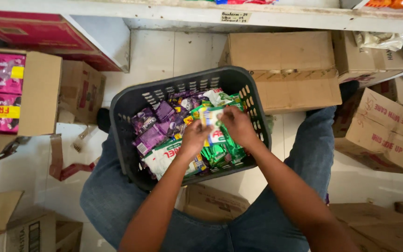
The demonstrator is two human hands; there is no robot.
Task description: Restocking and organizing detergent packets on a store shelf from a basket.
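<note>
Both our hands, left (193,138) & right (237,125), pinch a small green-white sachet (212,122) betw fingertips, over the dark basket (131,100) near its far-right corner, above purple & green packets (155,130)

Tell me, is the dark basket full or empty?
Nearly full: purple, green and white packets cover the basket floor, and both hands hold one packet above them.

The basket (127,112) is dark matt plastic with slotted walls. Inside it, the sachets (157,128) are glossy foil-like film, purple at nine o'clock, green at five. The boxes (285,70) at one o'clock are dull brown cardboard. The floor (173,56) is smooth pale tile. The jeans (108,200) are blue denim cloth.
</note>
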